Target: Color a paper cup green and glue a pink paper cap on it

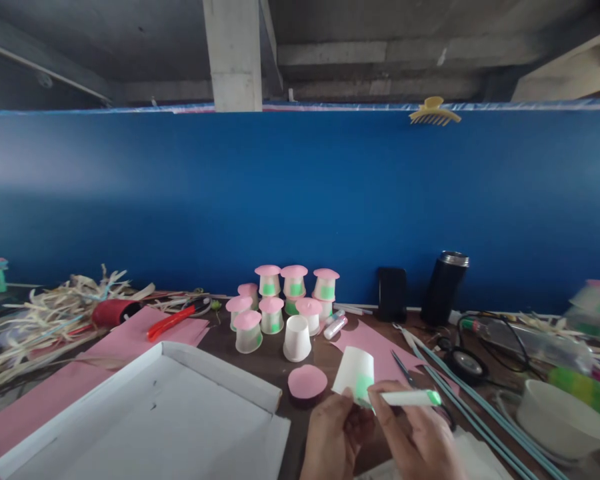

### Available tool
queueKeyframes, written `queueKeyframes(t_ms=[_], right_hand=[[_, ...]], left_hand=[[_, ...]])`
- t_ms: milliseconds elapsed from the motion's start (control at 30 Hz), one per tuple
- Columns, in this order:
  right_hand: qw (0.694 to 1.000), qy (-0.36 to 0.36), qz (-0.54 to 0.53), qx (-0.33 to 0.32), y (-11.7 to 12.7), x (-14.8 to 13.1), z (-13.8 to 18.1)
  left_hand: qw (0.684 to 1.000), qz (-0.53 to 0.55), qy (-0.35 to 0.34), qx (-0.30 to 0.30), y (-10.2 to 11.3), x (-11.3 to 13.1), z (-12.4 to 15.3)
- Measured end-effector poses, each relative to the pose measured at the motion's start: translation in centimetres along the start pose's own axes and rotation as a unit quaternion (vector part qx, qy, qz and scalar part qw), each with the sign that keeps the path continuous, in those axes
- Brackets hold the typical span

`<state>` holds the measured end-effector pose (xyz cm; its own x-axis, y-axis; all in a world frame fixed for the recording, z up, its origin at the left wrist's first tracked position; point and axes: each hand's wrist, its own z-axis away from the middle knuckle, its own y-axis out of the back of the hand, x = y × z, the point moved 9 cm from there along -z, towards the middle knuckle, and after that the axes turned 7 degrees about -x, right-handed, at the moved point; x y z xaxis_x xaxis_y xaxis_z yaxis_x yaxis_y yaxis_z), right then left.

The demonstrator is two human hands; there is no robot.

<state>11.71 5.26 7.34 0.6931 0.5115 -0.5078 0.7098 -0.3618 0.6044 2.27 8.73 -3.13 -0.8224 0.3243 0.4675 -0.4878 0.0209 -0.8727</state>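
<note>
White cup (351, 365), held in the air just above the counter (260, 365), near the lower middle of our view. Our left hand (336, 430) is the nearer one: its fingers are curled closed on the cup's lower edge, so the cup lies just ahead of that hand and slightly to its right. From our right hand (414, 430), the cup lies ahead and to the left. Its long axis leans away from us; we cannot tell which end is the mouth.

The right hand is closed in a writing grip around a white marker with a green end (410, 398). The marker lies almost level, side to side, crossing the cup's axis; its green end sticks out to the right, and its working end points left at the green patch (364, 387) low on the cup's right side. Our fingers partly hide that end, so we cannot tell whether it touches.

A pink paper disc (307, 382) lies left of the cup; beyond it stands a plain upturned cup (297, 339).
</note>
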Motion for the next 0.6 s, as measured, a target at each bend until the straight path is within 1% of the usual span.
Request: queueKeyframes(t_ms=[67,167,233,367,500,600], right_hand=[[1.0,-0.002,-0.002,0.006,0.3,-0.1,0.0],[1.0,-0.008,0.008,0.029,1.0,-0.1,0.2],[0.999,-0.01,0.014,0.032,1.2,-0.1,0.2],[0.999,-0.015,0.019,0.031,1.2,-0.2,0.2],[1.0,-0.012,0.009,0.02,0.6,-0.5,0.3],[1.0,0.007,0.005,0.007,0.1,-0.9,0.3]], left_hand=[[1.0,0.013,0.009,0.01,0.1,-0.1,-0.1],[0.997,0.023,0.009,0.071,0.8,0.1,0.1],[0.995,0.022,0.007,0.094,0.9,0.2,0.3],[0.997,0.015,0.0,0.072,0.3,0.5,0.5],[0.998,0.009,-0.018,0.053,0.1,0.7,0.6],[0.999,0.009,-0.037,0.012,-0.5,0.9,0.5]])
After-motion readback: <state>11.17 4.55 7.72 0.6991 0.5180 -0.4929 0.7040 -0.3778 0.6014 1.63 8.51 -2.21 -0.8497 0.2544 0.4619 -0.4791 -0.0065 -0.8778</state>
